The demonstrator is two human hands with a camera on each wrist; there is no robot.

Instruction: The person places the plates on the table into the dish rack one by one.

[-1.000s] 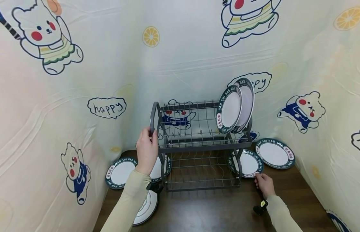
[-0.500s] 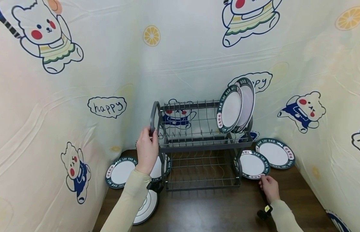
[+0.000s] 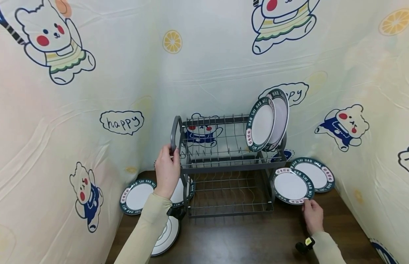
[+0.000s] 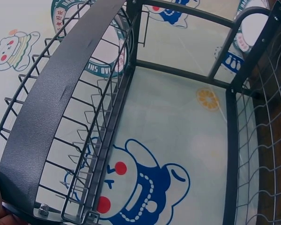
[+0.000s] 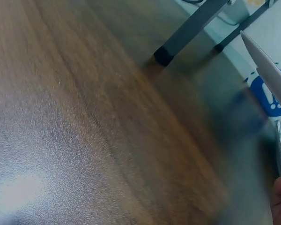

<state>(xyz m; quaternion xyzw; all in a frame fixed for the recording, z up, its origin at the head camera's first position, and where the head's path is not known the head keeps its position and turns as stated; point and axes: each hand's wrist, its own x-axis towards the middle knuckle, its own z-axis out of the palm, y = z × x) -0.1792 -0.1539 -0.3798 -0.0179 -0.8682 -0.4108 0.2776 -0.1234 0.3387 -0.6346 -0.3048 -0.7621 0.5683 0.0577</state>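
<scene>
The plates [image 3: 261, 125] in and beside the dish rack [image 3: 231, 167] read "HAO SHI HAO WEI"; the wall sheet [image 3: 204, 73] bears "happy" left of it.

A pale, creased cloth [image 3: 217, 79] printed with cartoon bears hangs around the back and sides of a dark wood-grain tabletop [image 3: 231, 238]. At upper left, a red-cheeked bear [image 3: 56, 42] in a green-hemmed top raises one arm, a printed racket [image 3: 14, 34] at its other side; a similarly dressed bear [image 3: 283, 25] at top is cropped by the frame. A blue-clad bear [image 3: 87, 200] appears low on the left, its blue-clad counterpart [image 3: 344, 126] on the right. One orange slice [image 3: 172, 41] sits near top centre, a larger slice [image 3: 395, 22] at upper right. A cloud-shaped bubble [image 3: 122, 123] reads "happy." Glare [image 5: 18, 192] whitens the tabletop in the right wrist view.
</scene>
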